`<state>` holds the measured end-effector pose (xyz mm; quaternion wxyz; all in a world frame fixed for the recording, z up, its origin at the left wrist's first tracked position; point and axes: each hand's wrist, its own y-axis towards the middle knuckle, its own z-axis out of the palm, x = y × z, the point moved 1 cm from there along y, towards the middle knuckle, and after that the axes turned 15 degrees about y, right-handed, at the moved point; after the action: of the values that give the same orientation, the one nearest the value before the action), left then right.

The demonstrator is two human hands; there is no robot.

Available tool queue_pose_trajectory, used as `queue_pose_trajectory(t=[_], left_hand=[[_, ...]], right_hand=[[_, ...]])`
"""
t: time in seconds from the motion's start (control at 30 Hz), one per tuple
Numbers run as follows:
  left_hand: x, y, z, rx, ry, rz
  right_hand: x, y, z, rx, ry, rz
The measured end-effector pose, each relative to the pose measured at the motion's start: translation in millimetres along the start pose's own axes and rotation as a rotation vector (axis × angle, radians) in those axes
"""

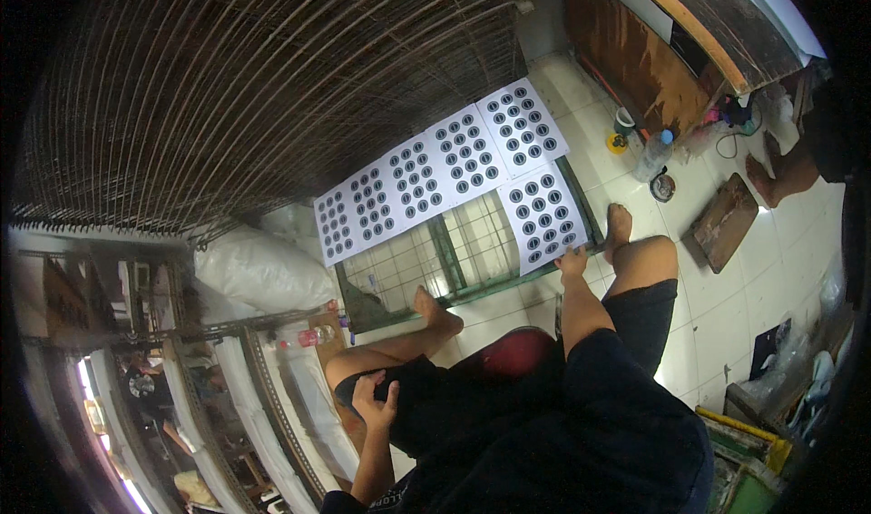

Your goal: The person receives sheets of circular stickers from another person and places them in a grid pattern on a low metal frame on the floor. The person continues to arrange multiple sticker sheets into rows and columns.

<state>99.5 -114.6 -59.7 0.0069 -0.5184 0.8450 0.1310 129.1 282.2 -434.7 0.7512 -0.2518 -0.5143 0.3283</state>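
Note:
My right hand is at the near edge of a white printed sheet, its fingers closed on that edge. Rows of round black prints cover the sheet, which lies over the right part of a green-framed wire rack. Behind it, more sheets with the same round prints lie side by side in a row along the far part of the rack. My left hand rests on my left thigh, fingers apart, holding nothing.
A tall stack of wire racks rises at the far left, with a white plastic sack below it. To the right stand a clear bottle, a tape roll and a wooden block. Another person's foot is at the right edge.

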Motion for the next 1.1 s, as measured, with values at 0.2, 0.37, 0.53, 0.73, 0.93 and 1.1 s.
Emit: queue_pose_trajectory(t=[0.2, 0.37, 0.53, 0.73, 0.93, 1.1], left_hand=[[4.8, -4.2, 2.4, -0.007, 0.028, 0.023], [0.4, 5.6, 1.1, -0.01, 0.013, 0.044], [2.5, -5.0, 1.8, -0.023, 0.008, 0.043], [2.9, 1.2, 4.3, -0.029, 0.009, 0.067], [-10.5, 8.3, -5.1, 0.01, 0.15, 0.039], [-23.5, 22.1, 5.9, 0.074, 0.253, 0.044]], right_hand=[[-1.2, -3.3, 0.1, -0.069, -0.107, 0.021], [-21.7, 24.0, -17.3, -0.107, -0.18, -0.134], [-11.0, -7.5, -12.3, -0.379, -0.373, 0.063], [5.9, -14.3, -13.0, -0.324, -0.485, 0.022], [40.1, -40.4, 25.8, -0.154, -0.495, -0.1], [81.3, -71.7, 67.7, 0.066, -0.532, -0.147]])
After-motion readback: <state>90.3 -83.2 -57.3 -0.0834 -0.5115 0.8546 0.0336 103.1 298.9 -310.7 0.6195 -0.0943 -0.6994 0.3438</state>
